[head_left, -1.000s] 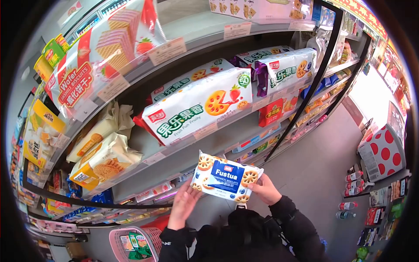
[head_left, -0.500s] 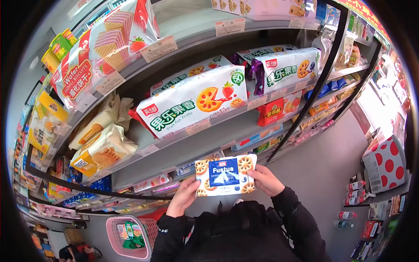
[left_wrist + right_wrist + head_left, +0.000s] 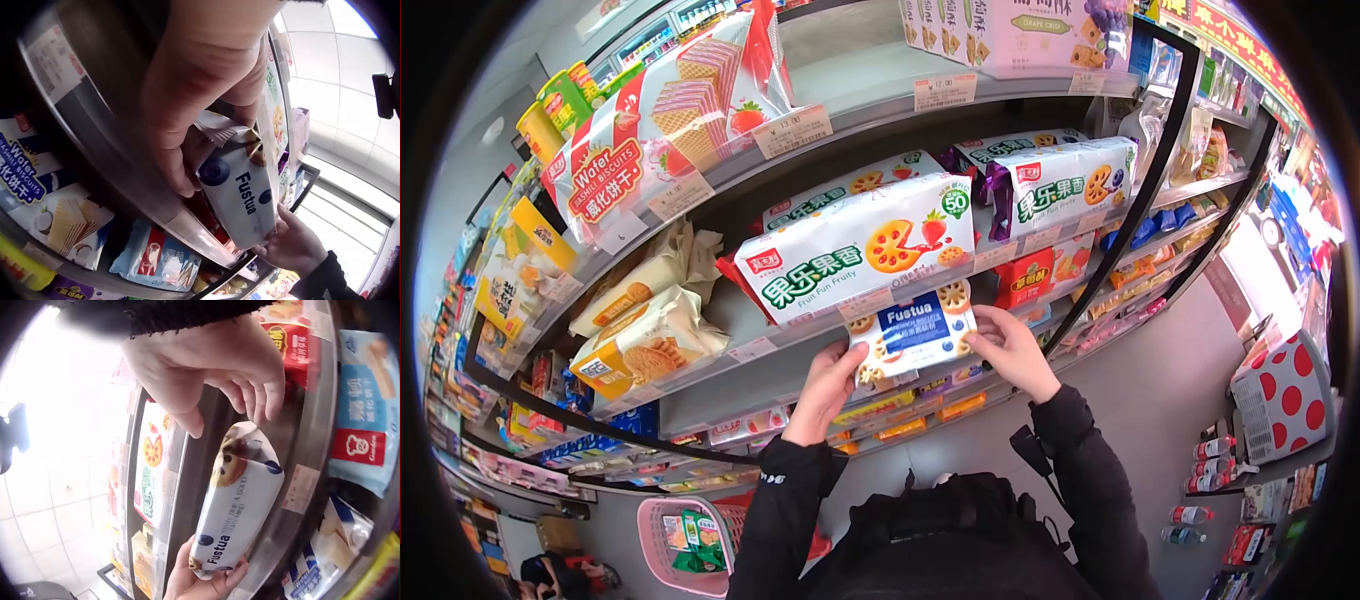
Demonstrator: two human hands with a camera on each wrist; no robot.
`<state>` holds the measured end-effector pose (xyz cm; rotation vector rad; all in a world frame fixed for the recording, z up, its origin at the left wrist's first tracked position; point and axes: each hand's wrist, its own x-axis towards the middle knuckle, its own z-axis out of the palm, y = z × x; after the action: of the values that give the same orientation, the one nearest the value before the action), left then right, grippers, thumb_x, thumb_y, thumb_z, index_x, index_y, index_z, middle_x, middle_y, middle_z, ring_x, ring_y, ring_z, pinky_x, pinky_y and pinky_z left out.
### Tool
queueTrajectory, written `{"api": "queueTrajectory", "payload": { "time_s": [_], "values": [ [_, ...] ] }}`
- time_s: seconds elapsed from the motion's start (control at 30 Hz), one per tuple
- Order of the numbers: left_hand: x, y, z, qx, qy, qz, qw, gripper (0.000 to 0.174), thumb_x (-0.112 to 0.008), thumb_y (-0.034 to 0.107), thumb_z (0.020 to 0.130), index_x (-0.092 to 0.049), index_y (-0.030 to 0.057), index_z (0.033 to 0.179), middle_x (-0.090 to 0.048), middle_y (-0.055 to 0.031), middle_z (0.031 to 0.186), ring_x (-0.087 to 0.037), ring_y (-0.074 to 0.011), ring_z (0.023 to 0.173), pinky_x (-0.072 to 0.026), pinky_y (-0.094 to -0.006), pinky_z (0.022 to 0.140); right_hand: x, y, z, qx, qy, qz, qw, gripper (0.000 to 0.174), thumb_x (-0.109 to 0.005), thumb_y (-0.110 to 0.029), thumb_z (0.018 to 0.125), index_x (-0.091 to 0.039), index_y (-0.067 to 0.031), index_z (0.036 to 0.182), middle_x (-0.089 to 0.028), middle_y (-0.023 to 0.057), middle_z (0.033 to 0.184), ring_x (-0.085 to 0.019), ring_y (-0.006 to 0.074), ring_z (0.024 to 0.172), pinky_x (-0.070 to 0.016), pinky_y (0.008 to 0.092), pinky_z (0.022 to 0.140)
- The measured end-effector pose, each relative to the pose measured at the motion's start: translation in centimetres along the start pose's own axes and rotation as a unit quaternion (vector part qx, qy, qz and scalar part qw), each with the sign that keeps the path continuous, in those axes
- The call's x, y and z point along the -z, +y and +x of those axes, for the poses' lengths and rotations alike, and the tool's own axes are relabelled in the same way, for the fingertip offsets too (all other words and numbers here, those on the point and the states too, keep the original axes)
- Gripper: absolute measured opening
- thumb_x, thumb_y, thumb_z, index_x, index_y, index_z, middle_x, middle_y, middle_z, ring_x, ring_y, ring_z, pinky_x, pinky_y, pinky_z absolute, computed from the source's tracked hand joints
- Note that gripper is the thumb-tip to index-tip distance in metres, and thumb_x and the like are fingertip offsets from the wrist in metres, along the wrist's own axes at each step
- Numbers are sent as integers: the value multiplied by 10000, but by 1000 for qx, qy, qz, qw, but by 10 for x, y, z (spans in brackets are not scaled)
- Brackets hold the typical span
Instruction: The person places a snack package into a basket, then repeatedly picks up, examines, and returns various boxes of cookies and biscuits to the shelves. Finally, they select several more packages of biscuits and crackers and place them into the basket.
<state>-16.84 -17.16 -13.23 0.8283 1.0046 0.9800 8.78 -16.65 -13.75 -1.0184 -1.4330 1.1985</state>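
Observation:
A white and blue Fustua sandwich biscuit pack (image 3: 915, 335) is held in front of the shelf, just below the large Fruit Fun Fruity biscuit pack (image 3: 855, 245). My left hand (image 3: 828, 385) grips its left end, thumb on the printed face; in the left wrist view the fingers curl round the crimped end. My right hand (image 3: 1012, 352) is at the other end. From the right wrist camera, the thumb of that hand (image 3: 206, 375) stands apart from the wrapper, with loosely bent fingertips right at the pack's end.
Wafer biscuits (image 3: 665, 125) stand on the shelf above, and yellow-white biscuit packs (image 3: 650, 340) lie to the left. A black shelf upright (image 3: 1125, 250) rises at the right. On the floor sit a pink basket (image 3: 650, 545) with green packets and a red-dotted box (image 3: 1280, 400).
Both hands have moved up and forward with the biscuit pack, from in front of my body to the shelf edge. The right hand's thumb has slid to the pack's edge.

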Motion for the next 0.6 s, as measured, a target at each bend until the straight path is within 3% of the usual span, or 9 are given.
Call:
{"api": "queueTrajectory", "payload": {
  "time_s": [0.07, 0.1, 0.27, 0.33, 0.47, 0.53, 0.6],
  "values": [
    [-13, 8, 8, -54, 47, 3, 997, 460, -585, 167, 798, -396, -52, 1156, -533, -91, 1027, -549, -121, 861, -457, -221, 672, 2, 2, 12, 2, -9, -46, 999, 383, -539, -62, 810, -400, 64, 1145, -530, 118, 1024, -516, 128, 942, -422, 254, 830],
    [-12, 6, 18, -44, 39, -14, 998, 455, -578, 151, 804, -372, -29, 1167, -474, -126, 1113, -533, -175, 960, -491, -272, 701, 1, 5, 19, 10, 8, -35, 999, 389, -560, -80, 778, -433, 73, 1113, -533, 155, 993, -542, 171, 893, -429, 283, 803],
    [-7, 0, 49, -23, 46, -4, 999, 429, -601, 164, 791, -410, 40, 1155, -487, -66, 1094, -526, -155, 947, -480, -271, 702, 4, 38, 38, 9, 53, -162, 985, 435, -559, -108, 748, -429, 43, 1135, -491, 196, 1018, -512, 261, 934, -401, 320, 819],
    [-11, 8, 49, 25, 41, 31, 998, 394, -608, 164, 787, -440, 58, 1127, -501, -55, 1069, -510, -138, 948, -456, -288, 746, 1, 36, 39, 32, 96, -224, 969, 452, -559, -77, 758, -409, 28, 1171, -475, 111, 1003, -488, 156, 922, -385, 263, 827],
    [2, -5, 69, 12, 17, 30, 999, 363, -630, 152, 766, -477, 66, 1084, -511, -44, 1046, -507, -137, 929, -435, -285, 774, 1, 52, 35, 117, 130, -296, 939, 452, -559, -66, 737, -420, 19, 1159, -438, 147, 1021, -475, 230, 897, -388, 286, 794],
    [5, -6, 71, 8, 15, 46, 999, 351, -630, 142, 764, -483, 66, 1073, -516, -40, 1037, -509, -140, 926, -433, -283, 777, 1, 48, 31, 116, 126, -321, 932, 450, -553, -56, 735, -418, 21, 1158, -429, 160, 1021, -470, 257, 904, -390, 294, 785],
    [4, -9, 75, 26, 5, 52, 998, 339, -619, 138, 773, -481, 66, 1074, -517, -39, 1035, -510, -138, 920, -437, -277, 760, 0, 38, 27, 48, 115, -283, 951, 409, -526, -44, 730, -441, 38, 1121, -438, 209, 1031, -449, 327, 982, -377, 340, 839]
  ]
}}
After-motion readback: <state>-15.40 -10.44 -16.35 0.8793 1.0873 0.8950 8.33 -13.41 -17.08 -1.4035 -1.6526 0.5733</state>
